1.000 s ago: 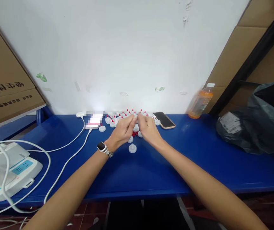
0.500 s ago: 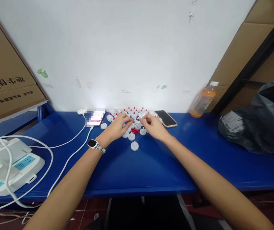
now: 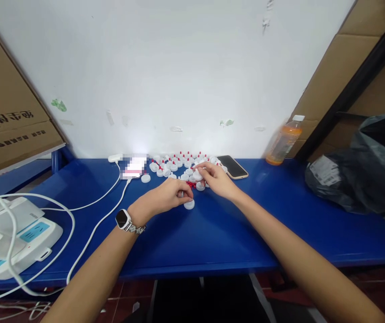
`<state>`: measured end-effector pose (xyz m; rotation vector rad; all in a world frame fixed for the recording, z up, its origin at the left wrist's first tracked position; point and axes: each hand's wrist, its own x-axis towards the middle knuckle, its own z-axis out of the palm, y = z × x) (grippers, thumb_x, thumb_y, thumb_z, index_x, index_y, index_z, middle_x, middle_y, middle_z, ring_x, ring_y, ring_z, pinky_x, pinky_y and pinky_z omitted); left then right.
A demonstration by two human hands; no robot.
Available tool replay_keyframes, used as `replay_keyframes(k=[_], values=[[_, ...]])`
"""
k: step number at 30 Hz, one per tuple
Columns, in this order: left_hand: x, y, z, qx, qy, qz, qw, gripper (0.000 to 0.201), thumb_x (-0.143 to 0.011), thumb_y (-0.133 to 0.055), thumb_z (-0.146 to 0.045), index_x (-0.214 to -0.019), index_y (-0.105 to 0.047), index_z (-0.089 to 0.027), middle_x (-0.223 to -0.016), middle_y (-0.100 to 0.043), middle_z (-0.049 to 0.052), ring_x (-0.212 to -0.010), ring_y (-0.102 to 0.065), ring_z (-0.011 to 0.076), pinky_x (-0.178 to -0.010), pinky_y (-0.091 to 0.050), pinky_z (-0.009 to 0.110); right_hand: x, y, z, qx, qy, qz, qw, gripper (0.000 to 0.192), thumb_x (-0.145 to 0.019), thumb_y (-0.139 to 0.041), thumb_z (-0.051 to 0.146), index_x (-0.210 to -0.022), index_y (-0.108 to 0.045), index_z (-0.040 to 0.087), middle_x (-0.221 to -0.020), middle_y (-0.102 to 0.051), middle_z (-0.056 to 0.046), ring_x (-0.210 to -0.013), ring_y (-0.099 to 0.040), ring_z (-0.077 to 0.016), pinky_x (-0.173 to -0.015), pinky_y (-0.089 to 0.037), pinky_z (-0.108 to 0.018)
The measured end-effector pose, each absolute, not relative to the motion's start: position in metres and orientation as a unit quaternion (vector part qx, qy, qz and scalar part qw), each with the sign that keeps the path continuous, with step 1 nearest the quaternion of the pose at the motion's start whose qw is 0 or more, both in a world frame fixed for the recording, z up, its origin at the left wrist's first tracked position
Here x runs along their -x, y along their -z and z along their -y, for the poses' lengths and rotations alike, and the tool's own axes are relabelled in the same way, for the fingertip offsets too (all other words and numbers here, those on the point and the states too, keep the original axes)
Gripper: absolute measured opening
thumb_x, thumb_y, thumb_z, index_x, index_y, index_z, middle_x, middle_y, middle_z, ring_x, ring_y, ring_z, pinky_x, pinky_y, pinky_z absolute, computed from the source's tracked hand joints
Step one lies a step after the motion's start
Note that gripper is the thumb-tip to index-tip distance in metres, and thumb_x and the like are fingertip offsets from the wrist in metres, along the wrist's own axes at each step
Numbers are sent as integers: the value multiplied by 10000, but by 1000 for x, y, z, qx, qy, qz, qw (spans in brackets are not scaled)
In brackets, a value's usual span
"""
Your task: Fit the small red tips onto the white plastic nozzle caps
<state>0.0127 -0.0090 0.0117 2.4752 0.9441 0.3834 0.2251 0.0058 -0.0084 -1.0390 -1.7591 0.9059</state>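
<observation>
Head view: both hands at a cluster of small white caps on the blue table (image 3: 212,233).

The left hand (image 3: 165,199) pinches a white cap (image 3: 189,204) at the near edge of the cluster; the right hand (image 3: 214,177) has its fingers pressed together on a cap (image 3: 197,176) inside the cluster; loose red pieces (image 3: 191,184) lie between the hands; capped parts with red tips (image 3: 182,158) stand toward the wall, judged finished; plain caps remain; a phone (image 3: 233,167) lies just beside.

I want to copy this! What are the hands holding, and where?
Left hand pinches a white cap at its top. Right hand touches small caps; grip unclear.
</observation>
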Motion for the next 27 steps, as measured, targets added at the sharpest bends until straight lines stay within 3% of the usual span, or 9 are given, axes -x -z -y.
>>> replay_keyframes(k=[7,15,21,27], values=[[-16,5,-1,-913,-183,-326,167,178,-929,-595,-313,-1001,-734,-228,-946,-694,44,-857,-612,176,-789,-459,309,-245,16,18,424,-448,666,419,470,-725,-790,484,-1034,-605,181,-649,-620,28,-582,-621,-146,-590,-467,-270],[-15,7,-1,-919,-210,-316,105,201,-950,-573,-355,-945,-740,-243,-934,-636,58,-921,-567,220,-812,-458,359,-240,24,29,483,-179,763,391,182,-856,-677,381,-886,-748,217,-934,-591,-55,-882,-580,-185,-809,-466,-337],[-18,7,-2,-918,-211,-326,83,167,-949,-568,-283,-972,-721,-219,-946,-634,65,-938,-557,230,-833,-463,373,-236,26,26,479,-272,753,361,139,-846,-646,296,-893,-694,175,-714,-600,14,-643,-511,-126,-638,-418,-273],[-17,8,-3,-913,-219,-339,67,206,-954,-555,-287,-1110,-663,-209,-1005,-642,73,-996,-561,241,-873,-472,394,-241,24,25,479,-239,740,407,235,-801,-644,253,-1025,-654,182,-774,-673,8,-693,-577,-139,-692,-452,-277]])
